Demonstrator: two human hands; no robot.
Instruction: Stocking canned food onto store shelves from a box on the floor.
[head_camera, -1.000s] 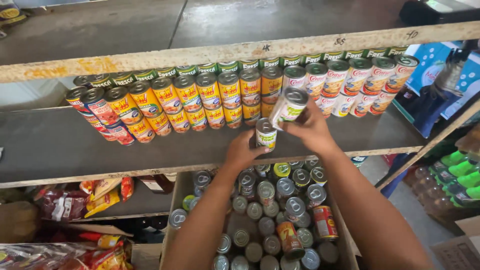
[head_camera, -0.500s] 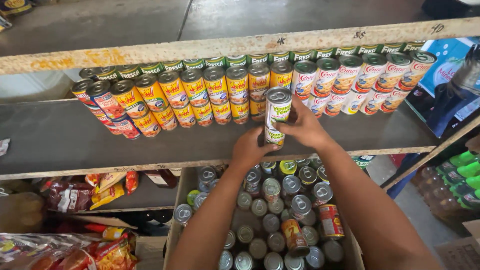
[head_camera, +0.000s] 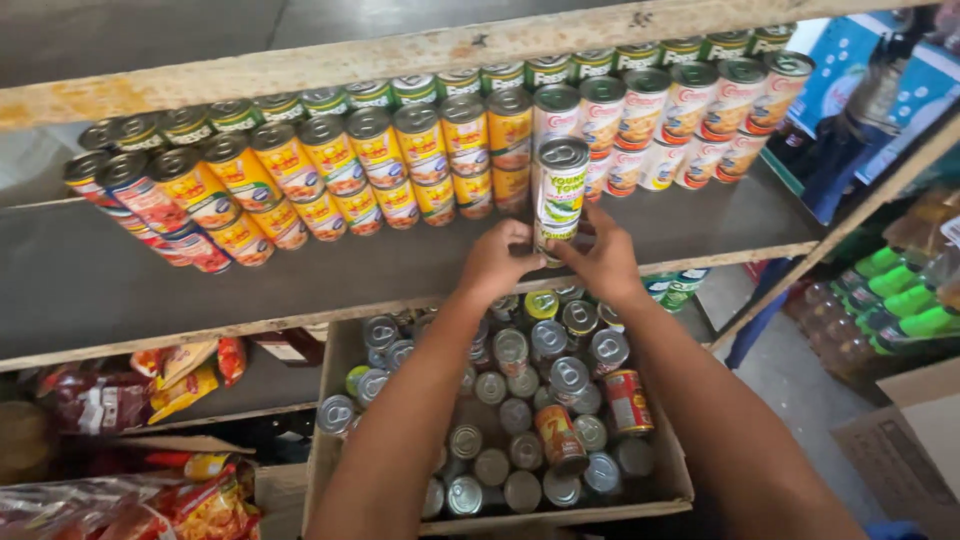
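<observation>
Cans (head_camera: 558, 195) stacked two high sit on the shelf (head_camera: 400, 270); my left hand (head_camera: 497, 262) and right hand (head_camera: 604, 262) pinch the lower one, and any nudge could topple the top can into the box (head_camera: 330, 400).

head view, looking down, close on shelf (head_camera: 400, 270)

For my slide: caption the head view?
Both hands grip stacked cans on a shelf, above a box of cans.

yellow-labelled cans (head_camera: 400, 165) on shelf; white-red ones (head_camera: 680, 110) right — cardboard box (head_camera: 330, 400) below
</observation>
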